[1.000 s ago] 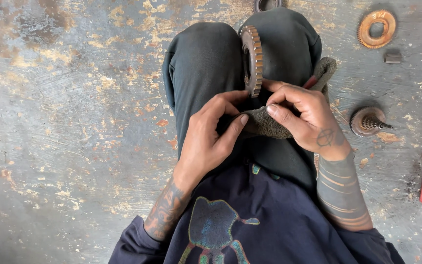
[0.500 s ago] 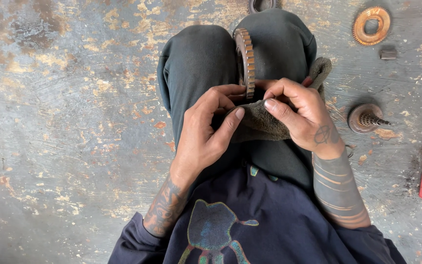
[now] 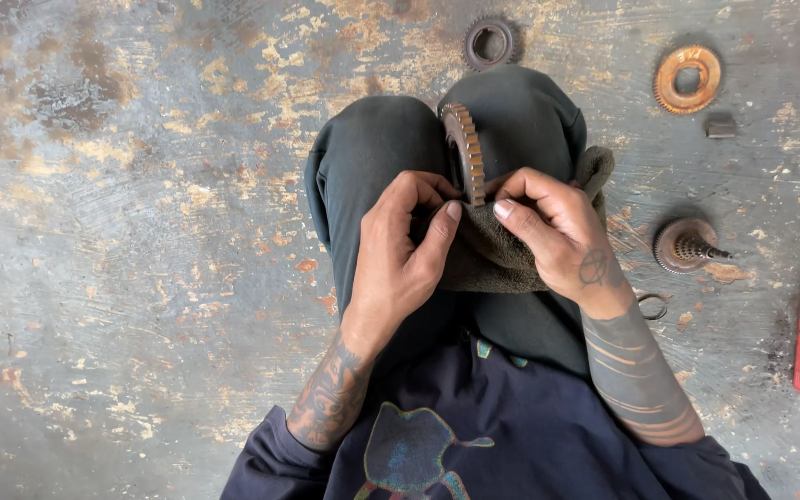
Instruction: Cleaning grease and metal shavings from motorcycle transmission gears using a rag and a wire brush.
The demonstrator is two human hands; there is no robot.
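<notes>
Step in hand: wiping; left hand (image 3: 395, 268) and right hand (image 3: 557, 236) pinch a dark cloth (image 3: 488, 255) around the upright rusty gear (image 3: 465, 153) between the knees; next likely needs turning the gear

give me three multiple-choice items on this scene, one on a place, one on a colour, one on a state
1. Where is the toothed gear that the hands work on?
A. flat on the floor
B. on edge between the knees
C. on the red box

2. What colour is the flat gear ring at upper right?
A. rusty orange
B. blue
C. white

3. How does the cloth sit?
A. folded on the floor
B. pinched by the left hand and the right hand
C. hung on a hook

B: it stands upright between the trouser legs.
A: it is rust-orange.
B: both hands pinch it.
</notes>
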